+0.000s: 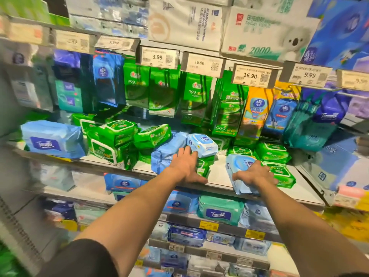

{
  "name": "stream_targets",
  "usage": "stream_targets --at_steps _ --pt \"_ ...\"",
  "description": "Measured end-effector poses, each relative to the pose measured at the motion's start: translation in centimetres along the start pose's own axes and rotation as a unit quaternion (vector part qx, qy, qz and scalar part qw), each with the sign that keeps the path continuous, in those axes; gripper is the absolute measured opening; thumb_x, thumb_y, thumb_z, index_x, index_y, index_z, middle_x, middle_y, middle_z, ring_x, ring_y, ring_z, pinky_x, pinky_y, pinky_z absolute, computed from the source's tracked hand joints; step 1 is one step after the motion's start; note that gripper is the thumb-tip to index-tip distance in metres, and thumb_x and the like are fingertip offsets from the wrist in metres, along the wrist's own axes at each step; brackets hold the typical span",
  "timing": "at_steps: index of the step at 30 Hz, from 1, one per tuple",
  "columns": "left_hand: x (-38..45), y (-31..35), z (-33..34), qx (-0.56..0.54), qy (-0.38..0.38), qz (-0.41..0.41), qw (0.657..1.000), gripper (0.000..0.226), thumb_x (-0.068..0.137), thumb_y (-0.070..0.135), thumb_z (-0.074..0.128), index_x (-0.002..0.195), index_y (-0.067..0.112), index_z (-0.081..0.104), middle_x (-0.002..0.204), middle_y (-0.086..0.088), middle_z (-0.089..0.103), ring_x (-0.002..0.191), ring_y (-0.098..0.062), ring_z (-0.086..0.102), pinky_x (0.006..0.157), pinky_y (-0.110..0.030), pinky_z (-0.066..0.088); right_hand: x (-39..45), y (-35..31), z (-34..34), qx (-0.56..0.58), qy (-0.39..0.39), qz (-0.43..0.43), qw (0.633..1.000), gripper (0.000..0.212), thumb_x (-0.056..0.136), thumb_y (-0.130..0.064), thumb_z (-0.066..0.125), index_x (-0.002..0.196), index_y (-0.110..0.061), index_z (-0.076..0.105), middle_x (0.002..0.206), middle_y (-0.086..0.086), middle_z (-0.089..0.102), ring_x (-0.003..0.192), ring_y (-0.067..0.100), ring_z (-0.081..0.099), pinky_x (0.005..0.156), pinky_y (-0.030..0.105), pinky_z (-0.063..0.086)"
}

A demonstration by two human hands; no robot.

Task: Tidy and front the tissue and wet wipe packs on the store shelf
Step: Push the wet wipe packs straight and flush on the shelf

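Presently on the white shelf [217, 174], left to right: one large light-blue Tempo tissue pack [53, 139] lying flat at the far left; a loose heap of green wet wipe packs [113, 139] beside it, several tilted; a pale-blue soft pack [166, 151] leaning on its side at centre; a white-and-blue lidded wipe pack [201, 143] sitting on top of a green pack [203, 166]; a stack of green lidded packs [273, 154] at the right.

Hanging behind, under the price tags [199, 63]: rows of green pouches [161, 92], then yellow and blue pouches [257, 108] to the right.

Left hand [186, 165]: fingers spread wide and straight, palm down, fingertips touching the white-and-blue lidded wipe pack, thumb resting along the shelf edge.

Right hand [254, 173]: fingers spread over a light-blue wipe pack [237, 176] at the shelf's front edge, pressing on its top, with the fingers reaching onto the green pack just beside it; the pack overhangs the edge slightly.

Lower shelves hold further blue and teal packs, one teal Tempo pack [219, 210] directly below.
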State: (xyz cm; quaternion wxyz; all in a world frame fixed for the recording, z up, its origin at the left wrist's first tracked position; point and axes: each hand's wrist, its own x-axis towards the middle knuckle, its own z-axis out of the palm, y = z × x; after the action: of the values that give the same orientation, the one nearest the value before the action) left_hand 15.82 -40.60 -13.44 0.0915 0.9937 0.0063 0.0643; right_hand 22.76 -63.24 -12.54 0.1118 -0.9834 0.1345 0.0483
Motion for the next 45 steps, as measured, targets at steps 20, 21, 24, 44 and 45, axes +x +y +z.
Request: stream_targets --at_steps 20,21,24,44,45 --pt "-3.2 -3.4 -0.4 -0.024 -0.024 0.088 0.996 0.079 0.070 0.056 0.073 0.127 0.009 0.046 0.123 -0.013 0.038 0.118 -0.032 0.033 0.104 -0.045 0.039 -7.7 -4.5 -2.6 0.178 0.105 -0.058 0.977 0.098 0.037 -0.053 0.081 0.123 -0.019 0.048 0.115 0.010 0.060 0.109 0.035 0.055 0.087 0.046 0.040" --pt "-3.2 -3.2 -0.4 -0.024 -0.029 0.088 0.995 0.080 0.070 0.056 0.073 0.128 0.009 0.046 0.124 -0.012 0.038 0.119 -0.031 0.032 0.104 -0.046 0.039 -7.8 -4.7 -2.9 0.173 0.102 -0.061 0.978 0.099 0.037 -0.053 0.081 0.124 -0.020 0.047 0.116 0.010 0.060 0.110 0.035 0.054 0.087 0.046 0.039" --pt "-3.2 -2.9 -0.2 -0.027 -0.033 0.086 0.995 0.082 0.070 0.056 0.073 0.131 0.010 0.045 0.125 -0.011 0.037 0.120 -0.030 0.032 0.105 -0.046 0.040 -7.8 -5.0 -2.5 0.161 0.092 -0.040 0.982 0.098 0.038 -0.052 0.082 0.124 -0.018 0.047 0.119 0.012 0.059 0.114 0.036 0.053 0.088 0.046 0.039" --pt "1.1 -2.1 0.8 0.043 -0.050 0.049 0.997 0.092 0.065 0.058 0.078 0.135 0.012 0.041 0.132 -0.010 0.045 0.124 -0.029 0.039 0.104 -0.046 0.042 -1.8 -7.7 3.0 0.198 0.040 0.001 0.979 0.097 0.063 -0.069 0.075 0.133 -0.010 0.042 0.131 0.022 0.048 0.121 0.039 0.048 0.098 0.044 0.042" --pt "1.2 -2.0 0.8 0.043 -0.056 0.046 0.996 0.093 0.064 0.058 0.078 0.136 0.012 0.040 0.134 -0.010 0.045 0.125 -0.029 0.039 0.105 -0.046 0.041 -1.6 -7.4 3.0 0.201 0.036 -0.008 0.979 0.098 0.062 -0.072 0.073 0.132 -0.011 0.043 0.130 0.021 0.048 0.120 0.039 0.049 0.098 0.044 0.043"
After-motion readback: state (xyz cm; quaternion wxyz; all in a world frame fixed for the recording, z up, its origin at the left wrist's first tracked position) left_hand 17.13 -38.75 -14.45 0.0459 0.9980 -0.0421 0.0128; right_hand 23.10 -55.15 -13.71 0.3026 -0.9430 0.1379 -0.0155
